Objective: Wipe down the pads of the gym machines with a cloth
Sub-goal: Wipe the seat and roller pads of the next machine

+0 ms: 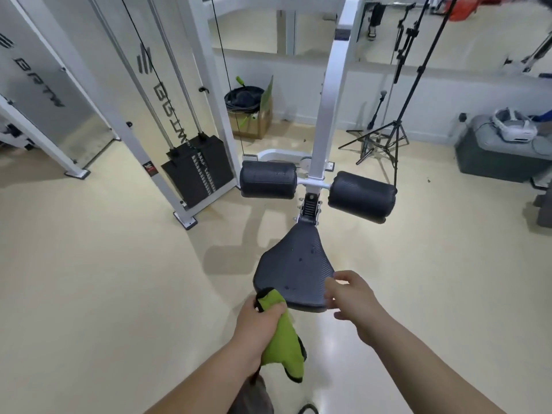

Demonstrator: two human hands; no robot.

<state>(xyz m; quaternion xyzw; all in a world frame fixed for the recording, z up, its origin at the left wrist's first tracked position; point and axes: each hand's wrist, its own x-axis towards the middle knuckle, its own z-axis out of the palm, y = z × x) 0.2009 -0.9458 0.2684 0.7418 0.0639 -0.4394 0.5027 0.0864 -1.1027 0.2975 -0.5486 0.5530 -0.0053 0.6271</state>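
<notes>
While the left hand grips a bunched lime-green microfibre cloth with dark edging, fingers curled round its middle, the cloth's top end sits against the near-left corner of the black, textured, roughly triangular seat pad; the rest of the cloth hangs below the fist. The right hand is at the seat pad's near-right edge with its fingers loose and slightly apart, holding nothing. The fingertips overlap the edge, but I can't tell if they actually touch, as there's some blur. The seat pad has a few small dark specks on its surface. Just beyond the seat pad's narrow far end, two black cylindrical roller pads stick out sideways from a white square steel upright: one to the left, one to the right. Far-left of the seat pad there's a black weight stack inside a white frame, with cables running up from it. Further back behind the seat pad is a brown cardboard box with dark coiled stuff on top. Far-right of the seat pad there's a black tripod stand, then a grey hard case with a white headset on it. The floor is glossy cream.
</notes>
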